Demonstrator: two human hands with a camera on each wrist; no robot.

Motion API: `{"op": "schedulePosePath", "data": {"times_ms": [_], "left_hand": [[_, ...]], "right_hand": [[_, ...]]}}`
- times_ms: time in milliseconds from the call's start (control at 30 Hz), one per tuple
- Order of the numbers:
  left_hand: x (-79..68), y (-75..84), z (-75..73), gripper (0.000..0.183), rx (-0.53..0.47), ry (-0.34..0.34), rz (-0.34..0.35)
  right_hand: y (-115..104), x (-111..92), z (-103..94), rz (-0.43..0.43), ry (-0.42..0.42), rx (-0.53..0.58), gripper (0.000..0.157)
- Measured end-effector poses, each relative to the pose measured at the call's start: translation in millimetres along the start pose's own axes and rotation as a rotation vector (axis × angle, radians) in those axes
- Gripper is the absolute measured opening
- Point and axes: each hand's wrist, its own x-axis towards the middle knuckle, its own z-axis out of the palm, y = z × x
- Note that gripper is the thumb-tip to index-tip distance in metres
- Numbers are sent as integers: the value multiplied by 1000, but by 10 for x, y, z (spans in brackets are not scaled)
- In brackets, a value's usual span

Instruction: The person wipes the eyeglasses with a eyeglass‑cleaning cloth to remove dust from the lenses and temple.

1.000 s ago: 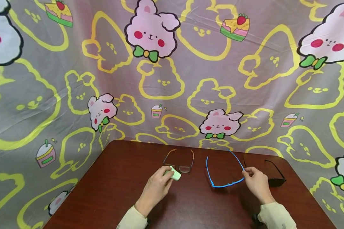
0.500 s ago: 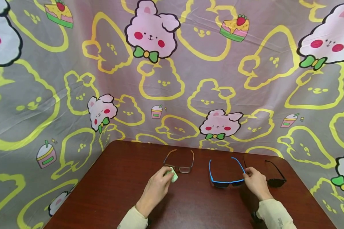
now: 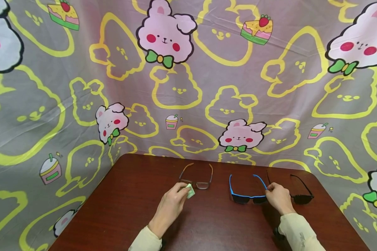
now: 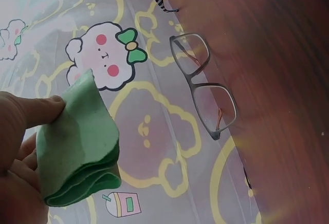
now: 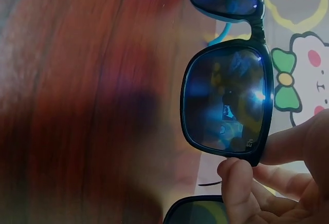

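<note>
A folded light-green cloth (image 4: 82, 136) is pinched between the thumb and fingers of my left hand (image 3: 170, 205), just in front of the clear-lensed eyeglasses (image 3: 202, 185). Those glasses have a dark frame and orange-brown temple tips, and stand with temples spread toward the back. My right hand (image 3: 279, 199) pinches the right-hand corner of the sunglasses with blue temples (image 3: 246, 197). Their dark lenses (image 5: 226, 100) face the right wrist camera and reflect light. Black sunglasses (image 3: 302, 199) lie just right of my right hand, which partly hides them.
The dark red-brown wooden table (image 3: 113, 209) carries all the eyewear in one row. A patterned fabric curtain (image 3: 182, 83) with rabbit drawings stands along the table's back and sides.
The blue sunglasses have turned in my right hand, so their dark lenses now show below the blue frame. My left hand stays nearly in place while the cloth's visible end has shifted slightly.
</note>
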Motion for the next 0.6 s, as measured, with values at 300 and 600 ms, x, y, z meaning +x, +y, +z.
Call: {"op": "schedulePosePath", "data": {"times_ms": [300, 600], "left_hand": [[-8, -31, -21, 24, -3, -10, -20], [-19, -67, -45, 23, 3, -1, -9]], "right_hand": [[-9, 74, 25, -28, -21, -65, 24], [-39, 84, 39, -27, -9, -79, 22]]}}
